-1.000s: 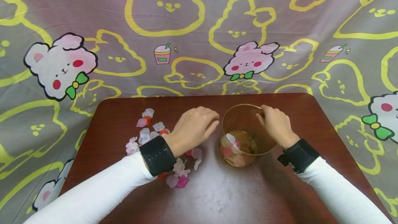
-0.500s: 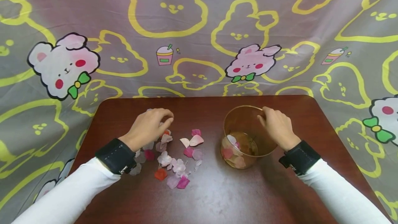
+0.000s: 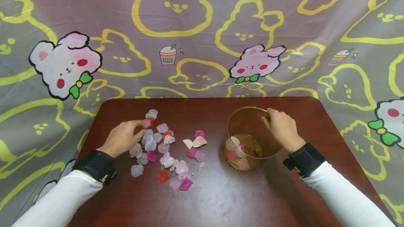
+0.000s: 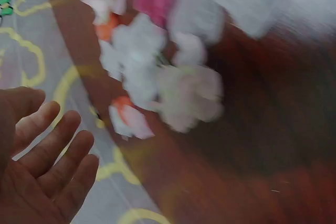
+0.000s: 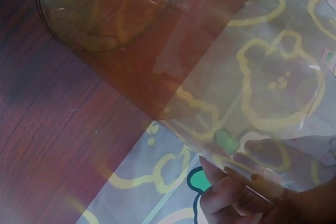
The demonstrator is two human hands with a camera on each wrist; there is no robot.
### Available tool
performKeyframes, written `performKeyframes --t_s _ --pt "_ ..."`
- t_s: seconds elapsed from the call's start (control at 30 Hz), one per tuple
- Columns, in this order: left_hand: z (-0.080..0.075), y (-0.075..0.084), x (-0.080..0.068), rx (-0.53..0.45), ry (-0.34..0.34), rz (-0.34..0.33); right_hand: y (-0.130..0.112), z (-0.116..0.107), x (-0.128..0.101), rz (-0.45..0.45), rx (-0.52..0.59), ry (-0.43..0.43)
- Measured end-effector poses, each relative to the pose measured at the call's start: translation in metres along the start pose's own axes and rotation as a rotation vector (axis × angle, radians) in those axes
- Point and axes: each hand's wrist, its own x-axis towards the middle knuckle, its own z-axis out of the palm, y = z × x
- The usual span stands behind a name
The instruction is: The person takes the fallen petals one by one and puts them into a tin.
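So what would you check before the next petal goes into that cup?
1. Right hand grips the cup at its rim: ok.
2. Cup upright on the table: ok.
3. Room left in the cup, petals only at the bottom: ok.
4. Left hand at the loose petals: ok.
5. Left hand has a petal in its grip: cannot tell, wrist view is blurred.

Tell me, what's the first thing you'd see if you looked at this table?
Probably the scattered petals, pink, white and red, spread across the left half of the dark brown table. The left hand rests at the pile's left edge, touching a few petals. To the right stands a clear cup with some petals at the bottom, and the right hand holds its rim.
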Motion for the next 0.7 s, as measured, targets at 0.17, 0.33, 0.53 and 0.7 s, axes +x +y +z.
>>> performKeyframes --t_s 0.17,0.33,0.53,0.7 --pt "0.010 -0.021 -0.008 0.018 -0.054 -0.038 0.000 0.000 0.001 -0.001 -0.002 0.000" --pt "0.021 -0.033 -0.015 0.027 -0.137 -0.072 0.001 0.000 0.001 -0.006 0.001 0.005" --pt "0.031 -0.040 -0.020 0.090 -0.140 -0.045 0.000 0.000 0.000 -0.007 -0.004 0.003" --pt "0.034 -0.044 -0.022 0.115 -0.100 -0.021 -0.001 0.000 0.000 -0.005 -0.016 0.002"
